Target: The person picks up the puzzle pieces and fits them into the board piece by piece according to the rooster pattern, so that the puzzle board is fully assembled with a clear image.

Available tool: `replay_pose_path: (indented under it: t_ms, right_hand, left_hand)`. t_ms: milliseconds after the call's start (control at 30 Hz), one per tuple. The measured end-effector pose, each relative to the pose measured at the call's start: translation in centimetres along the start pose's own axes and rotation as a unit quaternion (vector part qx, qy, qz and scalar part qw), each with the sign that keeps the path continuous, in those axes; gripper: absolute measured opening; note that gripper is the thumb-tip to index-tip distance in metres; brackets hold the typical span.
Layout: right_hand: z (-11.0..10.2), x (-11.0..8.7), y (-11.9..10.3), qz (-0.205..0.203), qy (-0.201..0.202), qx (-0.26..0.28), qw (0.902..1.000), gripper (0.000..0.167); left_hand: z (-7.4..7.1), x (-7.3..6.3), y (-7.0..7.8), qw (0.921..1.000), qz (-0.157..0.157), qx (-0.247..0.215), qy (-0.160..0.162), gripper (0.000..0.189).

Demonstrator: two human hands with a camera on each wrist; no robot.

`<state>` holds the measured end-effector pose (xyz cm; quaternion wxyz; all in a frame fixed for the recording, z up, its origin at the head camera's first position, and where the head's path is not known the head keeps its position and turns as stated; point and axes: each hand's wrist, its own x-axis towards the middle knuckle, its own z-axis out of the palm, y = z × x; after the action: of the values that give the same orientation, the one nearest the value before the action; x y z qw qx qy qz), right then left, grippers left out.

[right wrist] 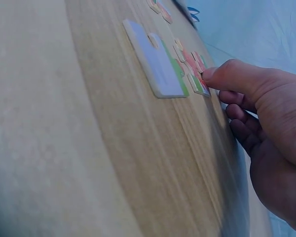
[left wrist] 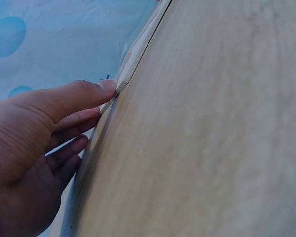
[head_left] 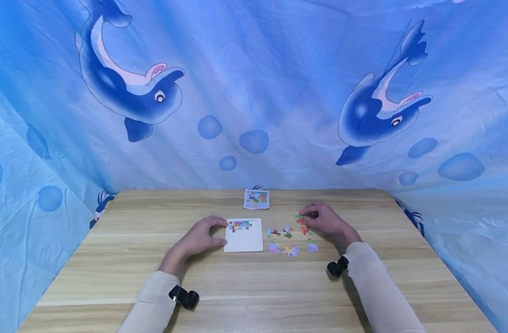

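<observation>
Clock read from the head view: 12 points away from me, 6 toward me.

Grip, right: my right hand point(head_left: 329, 219) pinches the red-and-green piece point(head_left: 299, 218) at thumb and fingertips. Whether it is off the table point(head_left: 237, 286) I cannot tell; the right wrist view shows it low over the wood at most.

Grip, left: my left hand point(head_left: 200, 237) is loosely spread at the 9 o'clock edge of the white tray point(head_left: 245, 243), thumb and fingertips against the rim, not wrapped round it.

Risk 1 (judgement): the piece slips out of the pinch. Cause: thin stock, little surface under the thumb.

Risk 2: the orange-red piece point(head_left: 305, 230), close by at 5 o'clock, gets dragged or knocked askew. Cause: crowding; I cannot tell whether the two touch, and a tab could snag.

Risk 3: the tray slides toward 3 o'clock and jolts the joined pieces point(head_left: 239, 225) in its 11 o'clock corner. Cause: my contact is on one side only, so a firm push meets no opposing finger.

Position: the pinched piece sits at 9 o'clock of my right palm, right at the tips. From the tray's middle it lies between 2 and 3 o'clock, well apart. From the piece, a purple piece point(head_left: 273, 248) lies between 7 and 8 o'clock and a yellow-and-purple piece point(head_left: 291, 250) between 6 and 7.
</observation>
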<state>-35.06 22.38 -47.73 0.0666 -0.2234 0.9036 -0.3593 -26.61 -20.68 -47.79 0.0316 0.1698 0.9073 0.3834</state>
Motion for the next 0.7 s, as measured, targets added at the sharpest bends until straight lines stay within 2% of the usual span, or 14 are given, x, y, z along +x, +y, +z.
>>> replay_pose_path:
  t_ms: [367, 700]
  right_hand:
    - [0.3, -0.1, -0.4, -0.014, 0.031, -0.006, 0.9994, 0.026]
    - [0.9, 0.1, -1.5, -0.008, 0.039, -0.004, 0.9992, 0.033]
  left_hand:
    - [0.0, 0.1, 0.3, 0.9998, -0.018, -0.002, -0.002, 0.049]
    - [0.0, 0.0, 0.2, 0.9999, -0.011, -0.009, 0.0, 0.048]
